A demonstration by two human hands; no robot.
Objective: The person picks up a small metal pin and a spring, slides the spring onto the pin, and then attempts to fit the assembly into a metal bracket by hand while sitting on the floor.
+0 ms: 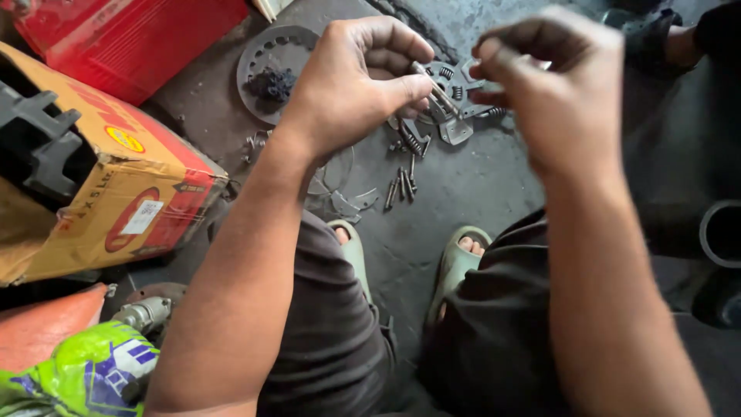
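Observation:
My left hand (347,81) is raised over the dark floor, its thumb and fingers pinched on a thin metal pin (434,86). My right hand (556,85) hovers just to the right of it with fingers curled; whether it holds anything small is hidden. Under both hands lies a metal clutch hub part (451,116) with small coil springs (413,143) around it. Several loose pins or rivets (401,185) lie on the floor below that.
A round perforated metal plate (266,58) with dark bits on it lies at the back left. A yellow and red cardboard box (100,185) stands at left, a red box (131,35) behind it. My sandalled feet (455,259) rest near the pins. A green bag (85,371) sits at bottom left.

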